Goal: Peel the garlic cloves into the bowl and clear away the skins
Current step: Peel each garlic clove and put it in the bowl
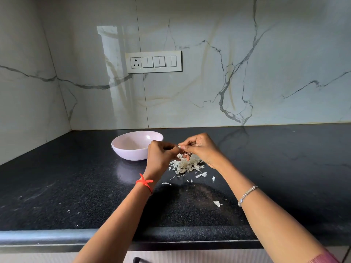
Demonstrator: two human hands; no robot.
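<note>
The left hand (161, 154) and the right hand (201, 149) meet fingertip to fingertip above the desk (76, 186), both with their fingers curled inward. Between them they pinch a small, pale garlic clove (179, 147). The left thumb and forefinger grip it from one side and the right thumb and forefinger close on its other end. Only a sliver of the clove shows between the fingertips. A thin curl of skin hangs from under the right fingers.

Directly beneath the hands, a little towards the person, a loose heap of papery white skins (187, 164) lies on the dark speckled desk. Smaller flakes (201, 175) are scattered nearer the person, between the two forearms. One lone flake (217, 203) lies just inside the right forearm.

A red thread (145, 182) is tied around the left wrist, and a silver beaded bracelet (247, 194) sits on the right wrist.

Just beyond the left hand, on its outer side, stands a pale lilac bowl (133, 156). It is upright on the desk, and the left knuckles cover its near right rim. I cannot tell what it holds.

Behind the hands and the bowl the desk runs back to a glossy white marble wall (247, 73) with grey veins. A white switch panel (153, 61) with a socket is mounted on the wall, high above the bowl.
</note>
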